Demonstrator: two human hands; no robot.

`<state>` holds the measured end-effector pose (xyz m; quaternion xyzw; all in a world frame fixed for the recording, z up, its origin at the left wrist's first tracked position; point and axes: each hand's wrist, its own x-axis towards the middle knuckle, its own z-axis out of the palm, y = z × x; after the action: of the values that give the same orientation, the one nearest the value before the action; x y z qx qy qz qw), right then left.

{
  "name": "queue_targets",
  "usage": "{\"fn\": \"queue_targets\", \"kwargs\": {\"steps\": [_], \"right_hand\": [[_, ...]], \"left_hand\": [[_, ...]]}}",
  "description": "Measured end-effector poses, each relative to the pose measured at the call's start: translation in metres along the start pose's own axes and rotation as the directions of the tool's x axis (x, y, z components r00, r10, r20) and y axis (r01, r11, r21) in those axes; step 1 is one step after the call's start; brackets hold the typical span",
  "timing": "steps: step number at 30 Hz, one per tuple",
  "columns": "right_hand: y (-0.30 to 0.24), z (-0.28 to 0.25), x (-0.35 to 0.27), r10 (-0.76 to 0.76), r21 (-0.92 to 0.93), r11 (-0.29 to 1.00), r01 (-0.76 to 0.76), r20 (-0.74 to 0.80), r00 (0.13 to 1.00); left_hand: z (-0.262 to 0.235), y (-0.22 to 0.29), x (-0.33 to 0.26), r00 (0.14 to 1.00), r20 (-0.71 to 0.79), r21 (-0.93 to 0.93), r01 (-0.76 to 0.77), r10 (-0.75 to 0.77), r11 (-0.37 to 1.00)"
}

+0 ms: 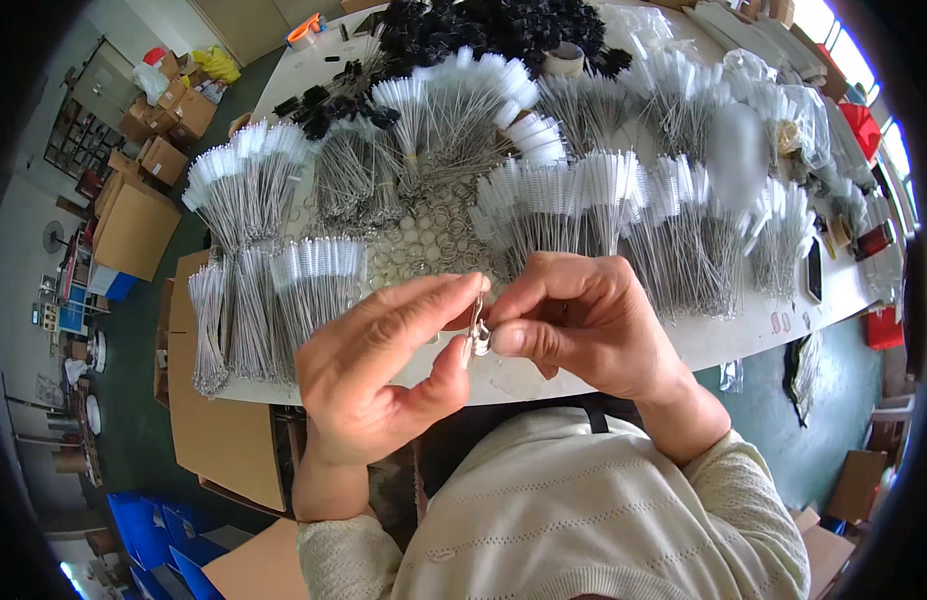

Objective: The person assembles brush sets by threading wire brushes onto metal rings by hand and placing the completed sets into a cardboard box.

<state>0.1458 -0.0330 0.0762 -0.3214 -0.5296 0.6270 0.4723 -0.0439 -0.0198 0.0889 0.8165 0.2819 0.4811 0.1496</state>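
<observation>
Over the front edge of the table, my left hand (383, 355) is closed, pinching small shiny metal rings (480, 338) upright between thumb and fingertips. From the other side, the thumb and bent forefinger of my right hand (588, 320) close on the same rings. How many there are, and whether a wire end is among them, is too small to make out. Just beyond my hands lies a loose pile of metal rings (423, 235). Bundles of thin wire brushes with white bristles (318, 275) lie left of it, and more white-bristled brushes (563, 200) lie to its right.
Black-bristled brushes (493, 30) are heaped at the table's far side, near a tape roll (563, 60). A phone (814, 270) lies by the right edge. Cardboard boxes (218, 400) stand against the table's left side, with blue bins (163, 535) on the floor lower left.
</observation>
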Motion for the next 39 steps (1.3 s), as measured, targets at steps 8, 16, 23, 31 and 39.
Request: {"fn": "queue_targets", "kwargs": {"steps": [8, 16, 23, 31, 39], "right_hand": [[-0.008, -0.013, -0.006, -0.11, -0.169, 0.98, 0.105, -0.022, 0.994], [-0.002, -0.025, -0.012, -0.03, -0.059, 0.998, 0.028, -0.027, 0.999], [-0.005, -0.027, -0.003, 0.012, 0.01, 1.0, -0.012, 0.048, 0.999], [0.005, -0.02, 0.008, 0.028, 0.0, 1.0, -0.028, 0.044, 0.999], [0.025, 0.018, 0.015, -0.28, -0.046, 0.96, 0.277, -0.074, 0.957]], "left_hand": [[-0.006, 0.002, 0.032, 0.945, 0.318, 0.024, 0.073, -0.076, 0.997], [0.008, -0.005, 0.022, 0.694, 0.491, -0.57, 0.713, -0.527, 0.408], [0.0, 0.007, 0.027, 0.892, 0.363, -0.033, 0.301, -0.269, 0.953], [-0.007, 0.009, 0.032, 0.751, 0.379, -0.108, 0.616, -0.541, 0.78], [-0.002, -0.002, 0.013, 0.825, 0.142, -0.778, 0.435, -0.547, 0.454]]}}
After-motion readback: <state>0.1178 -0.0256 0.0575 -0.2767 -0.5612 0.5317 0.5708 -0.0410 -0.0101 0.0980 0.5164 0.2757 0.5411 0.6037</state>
